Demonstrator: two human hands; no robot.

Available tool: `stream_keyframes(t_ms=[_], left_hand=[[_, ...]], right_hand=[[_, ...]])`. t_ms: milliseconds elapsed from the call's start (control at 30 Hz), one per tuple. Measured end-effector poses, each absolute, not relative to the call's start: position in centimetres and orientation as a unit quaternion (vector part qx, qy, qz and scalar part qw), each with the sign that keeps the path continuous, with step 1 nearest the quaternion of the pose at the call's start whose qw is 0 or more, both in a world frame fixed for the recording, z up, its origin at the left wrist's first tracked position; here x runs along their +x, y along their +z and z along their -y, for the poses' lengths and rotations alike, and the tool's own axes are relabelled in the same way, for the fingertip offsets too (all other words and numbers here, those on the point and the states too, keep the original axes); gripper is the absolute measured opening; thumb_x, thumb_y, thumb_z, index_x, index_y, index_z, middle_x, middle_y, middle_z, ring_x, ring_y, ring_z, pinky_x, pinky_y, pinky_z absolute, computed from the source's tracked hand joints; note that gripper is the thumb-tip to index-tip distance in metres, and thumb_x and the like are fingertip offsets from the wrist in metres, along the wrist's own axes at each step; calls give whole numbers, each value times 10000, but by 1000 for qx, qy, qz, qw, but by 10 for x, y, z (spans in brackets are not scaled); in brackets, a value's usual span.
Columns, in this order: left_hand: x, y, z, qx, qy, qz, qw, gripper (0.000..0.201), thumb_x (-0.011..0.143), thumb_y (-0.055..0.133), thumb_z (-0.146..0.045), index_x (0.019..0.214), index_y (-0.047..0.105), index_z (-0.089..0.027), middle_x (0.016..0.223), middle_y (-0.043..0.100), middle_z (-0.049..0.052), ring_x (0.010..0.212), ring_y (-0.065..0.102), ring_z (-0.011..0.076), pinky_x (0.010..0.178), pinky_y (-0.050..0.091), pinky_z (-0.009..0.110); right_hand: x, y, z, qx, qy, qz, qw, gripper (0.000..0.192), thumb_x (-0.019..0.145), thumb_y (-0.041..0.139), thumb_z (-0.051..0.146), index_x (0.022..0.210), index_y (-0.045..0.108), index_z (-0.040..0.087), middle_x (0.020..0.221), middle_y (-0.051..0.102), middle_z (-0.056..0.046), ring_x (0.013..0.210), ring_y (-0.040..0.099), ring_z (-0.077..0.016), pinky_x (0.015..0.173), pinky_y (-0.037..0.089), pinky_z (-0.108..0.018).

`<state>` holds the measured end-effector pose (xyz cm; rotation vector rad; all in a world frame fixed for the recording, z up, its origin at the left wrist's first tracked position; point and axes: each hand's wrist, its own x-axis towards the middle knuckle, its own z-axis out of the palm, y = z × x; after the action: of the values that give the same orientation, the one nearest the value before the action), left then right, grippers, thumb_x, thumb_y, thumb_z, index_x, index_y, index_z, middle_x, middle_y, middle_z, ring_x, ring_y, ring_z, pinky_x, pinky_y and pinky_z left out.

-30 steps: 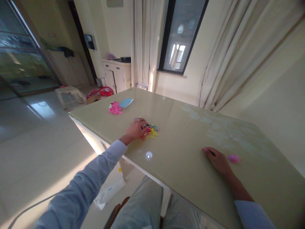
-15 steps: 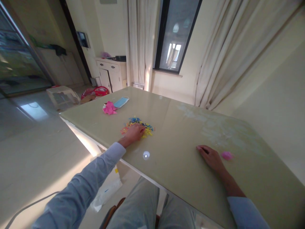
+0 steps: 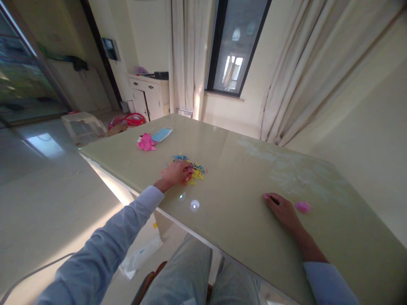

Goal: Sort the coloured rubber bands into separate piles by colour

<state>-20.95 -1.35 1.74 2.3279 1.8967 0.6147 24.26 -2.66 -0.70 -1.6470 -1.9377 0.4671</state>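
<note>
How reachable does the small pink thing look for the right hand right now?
Yes, most likely: the small pink thing lies close beside the right hand, with nothing visible between them.

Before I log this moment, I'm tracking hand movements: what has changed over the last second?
The left hand has shifted slightly left over the pile of small, thin multicoloured pieces since half a second ago; blue pieces at the pile's far side, mostly covered a second ago, now show. I cannot tell whether anything was taken hold of or let go. The right hand, small, rounded pink object and blue rectangular face mask stayed put.
</note>
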Motion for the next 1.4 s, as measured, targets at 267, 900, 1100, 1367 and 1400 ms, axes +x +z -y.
stream_keyframes(t_ms=[267, 900, 1100, 1367, 1400], left_hand=[[-216, 15, 12, 755, 229, -615, -6, 302, 909, 466, -220, 1026, 743, -197, 977, 720, 86, 938, 629, 222, 824, 489, 323], [-218, 13, 13, 813, 152, -558, -62, 263, 904, 551, -351, 939, 779, -226, 1030, 692, 96, 1023, 576, 268, 903, 442, 407], [-223, 16, 10, 789, 147, -592, -74, 301, 914, 506, -326, 807, 750, -186, 914, 697, 112, 926, 597, 257, 838, 453, 389], [-221, 14, 8, 798, 181, -572, -58, 259, 879, 524, -311, 873, 755, -196, 996, 704, 106, 979, 606, 252, 901, 460, 390], [-219, 13, 8, 805, 180, -562, -54, 262, 878, 535, -331, 890, 762, -200, 1036, 703, 105, 1008, 603, 256, 923, 456, 397]], right_hand=[[244, -8, 27, -606, 172, 727, 275, 454, 811, 484, 595, 876, 710, 207, 959, 744, -124, 899, 691, -294, 862, 520, -428], [246, -10, 25, -622, 167, 714, 273, 487, 798, 497, 613, 891, 733, 197, 969, 749, -128, 919, 689, -310, 863, 525, -443], [245, -10, 26, -620, 168, 713, 281, 472, 796, 498, 610, 877, 725, 204, 964, 749, -122, 908, 690, -308, 853, 528, -438], [243, -5, 28, -617, 168, 719, 272, 466, 810, 487, 609, 878, 725, 213, 950, 753, -106, 894, 695, -299, 835, 535, -424], [243, -5, 28, -617, 169, 719, 270, 468, 808, 487, 609, 882, 724, 213, 955, 752, -106, 898, 694, -300, 839, 534, -425]])
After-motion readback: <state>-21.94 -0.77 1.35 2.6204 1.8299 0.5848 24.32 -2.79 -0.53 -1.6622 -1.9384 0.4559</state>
